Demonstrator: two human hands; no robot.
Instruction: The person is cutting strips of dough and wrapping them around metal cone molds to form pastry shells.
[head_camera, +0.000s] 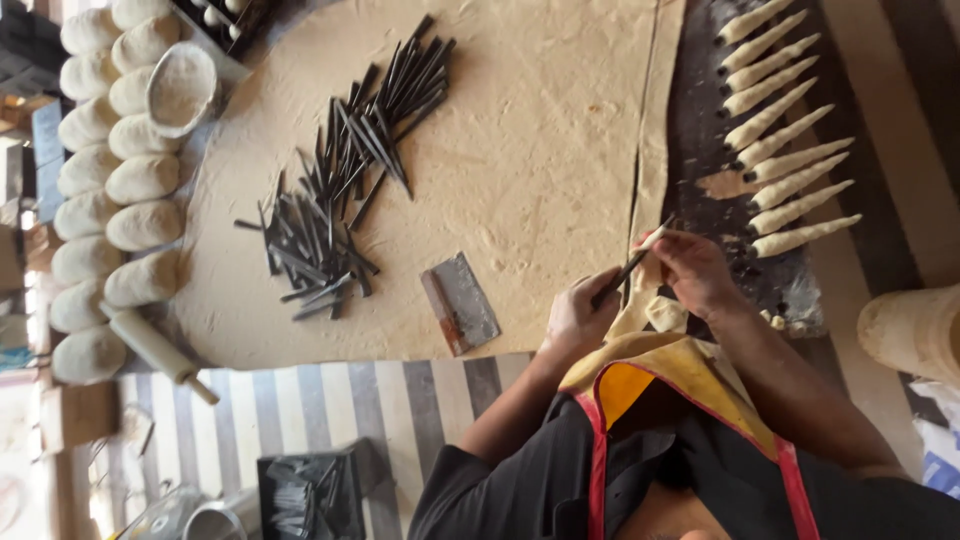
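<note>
**Dough strip wound onto a dark cone, hands at the edge of the sheet**

A wide sheet of rolled dough (480, 170) covers most of the work surface, dusted with flour. Beside it lies a dark tray (700, 130) bearing a row of dough-wrapped cones (785, 150), lined up side by side with their points toward the tray's far side. Along the opposite edge of the sheet, a double row of round dough balls (110, 190) stands, with a floury bowl (182, 88) resting among them and a rolling pin (160, 350) just beside the lowest balls.

On the sheet itself, a loose heap of bare dark metal cones (340, 180) sprawls, well apart from the hands. Nearer the hands lies a flat metal scraper (462, 300).

The left hand (578, 315) is clenched around the wide end of a dark cone (632, 265), which stretches between the two hands above the sheet's edge. The right hand (695, 272) pinches the cone's pale, dough-covered tip, with a narrow dough strip (650, 160) cut from the sheet running away from it. The person's yellow apron hides the surface below the wrists.
</note>
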